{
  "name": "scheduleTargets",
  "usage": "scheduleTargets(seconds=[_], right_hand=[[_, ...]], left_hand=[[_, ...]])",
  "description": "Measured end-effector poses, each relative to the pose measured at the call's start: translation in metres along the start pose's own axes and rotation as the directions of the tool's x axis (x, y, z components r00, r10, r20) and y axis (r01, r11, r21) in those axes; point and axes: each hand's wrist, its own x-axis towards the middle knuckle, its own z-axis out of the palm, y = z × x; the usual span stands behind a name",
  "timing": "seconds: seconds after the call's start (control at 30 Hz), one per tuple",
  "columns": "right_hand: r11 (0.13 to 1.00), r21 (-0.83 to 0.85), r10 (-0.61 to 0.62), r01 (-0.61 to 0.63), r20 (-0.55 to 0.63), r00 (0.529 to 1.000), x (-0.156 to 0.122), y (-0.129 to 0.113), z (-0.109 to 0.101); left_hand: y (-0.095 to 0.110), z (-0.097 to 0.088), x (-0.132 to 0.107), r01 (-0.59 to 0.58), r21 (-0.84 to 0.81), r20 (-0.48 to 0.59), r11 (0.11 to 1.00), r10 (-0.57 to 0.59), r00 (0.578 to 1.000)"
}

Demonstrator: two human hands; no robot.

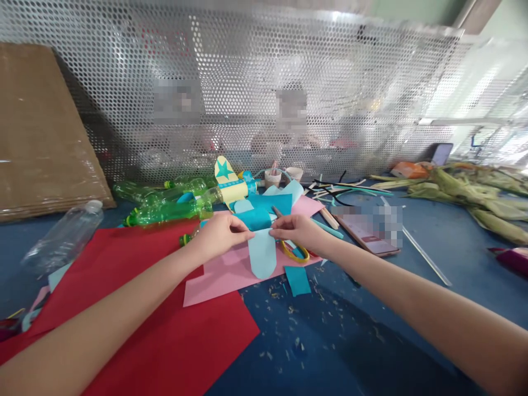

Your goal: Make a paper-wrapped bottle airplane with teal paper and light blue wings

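Perforated metal (247, 66) backs a blue table (330, 341). Over pink paper (214, 283), the left hand (223, 230) and right hand (299, 234), thumbs and fingers closed, each pinch an upper corner of a pale-blue strip (263, 256); scissors (304, 259) lie by the right hand.

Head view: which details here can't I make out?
All in the head view:
Light blue paper: upper corners, covered by the fingertips of the left hand and right hand.
Yellow-handled scissors: middle part, hidden by the right hand.
Flat phone: screen text, too small and partly pixelated.
Purple item: cut off by the right edge.
Perforated metal sheet: shapes in it, too blurred.
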Motion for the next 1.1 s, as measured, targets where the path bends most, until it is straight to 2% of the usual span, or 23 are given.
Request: scheduleTargets(seconds=[0.27,0.57,0.83,1.1], right_hand=[[0.997,-0.083,0.002,0.000,0.026,1.000,0.019,0.007,-0.001],[0.980,-0.200,-0.009,0.008,-0.005,1.000,0.035,0.017,-0.002],[0.969,-0.248,-0.018,0.007,-0.045,0.999,0.041,0.023,0.002],[0.967,-0.247,0.034,-0.053,-0.080,0.996,0.043,0.016,0.005]], left_hand=[[0.005,0.002,0.007,-0.078,0.193,-0.068,0.978,0.092,0.993],[-0.005,0.007,0.018,-0.079,0.335,-0.119,0.939,0.125,0.985],[-0.018,0.011,0.025,-0.048,0.342,-0.204,0.938,0.124,0.971],[-0.021,0.004,0.032,-0.081,0.261,-0.116,0.962,0.114,0.987]])
